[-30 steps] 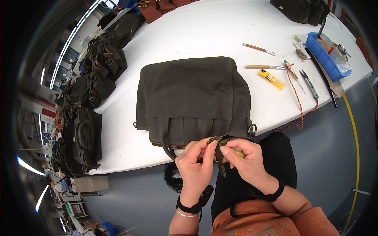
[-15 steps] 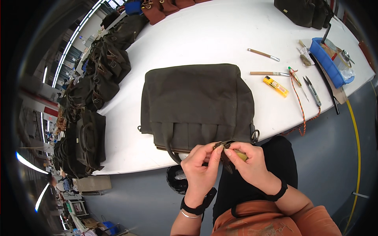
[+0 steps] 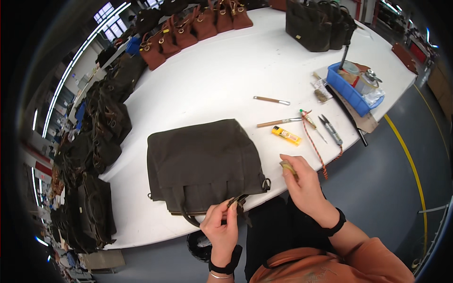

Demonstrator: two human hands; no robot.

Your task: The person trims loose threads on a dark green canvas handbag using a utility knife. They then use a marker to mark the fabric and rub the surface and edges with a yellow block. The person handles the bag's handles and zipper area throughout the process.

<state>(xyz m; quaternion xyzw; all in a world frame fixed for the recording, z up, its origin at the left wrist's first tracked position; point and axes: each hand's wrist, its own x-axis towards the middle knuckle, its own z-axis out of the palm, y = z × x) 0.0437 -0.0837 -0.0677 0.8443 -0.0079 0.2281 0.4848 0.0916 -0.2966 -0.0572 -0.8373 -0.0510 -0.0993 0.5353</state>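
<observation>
While the left hand pinches a dark fabric zip end with metal teeth, the right hand is off to the side, apart from the fabric. Left grip: thumb and fingers together, clamped on that zip end, probably to keep it from flopping. Right grip: thumb and fingers closed on a small yellow-green piece, end sticking out; can't tell what it is.

Main item: dark olive fabric bag, lying flat on the white-topped table, zip side toward the person. Zip edge is at the table's near edge, likely so both hands can get at it without reaching. Its matching fabric handle hangs over that edge.

Beyond the right hand, all lying loose: yellow oblong plastic item, lighter-like; grey pointed snips with an orange-and-black braided cord close by; green-ended awl-like tool; two wooden-handled tools, one nearer, one farther. Beside the bag, right-hand side: looks laid out for quick pickup.

Farther right, a blue plastic bin holds jars and bits, presumably to stop small stuff wandering.

Dark bags line the left edge, red-brown bags the far side, more dark ones far right. Parked at the margins, I'd guess to stay out of the hands' way.
</observation>
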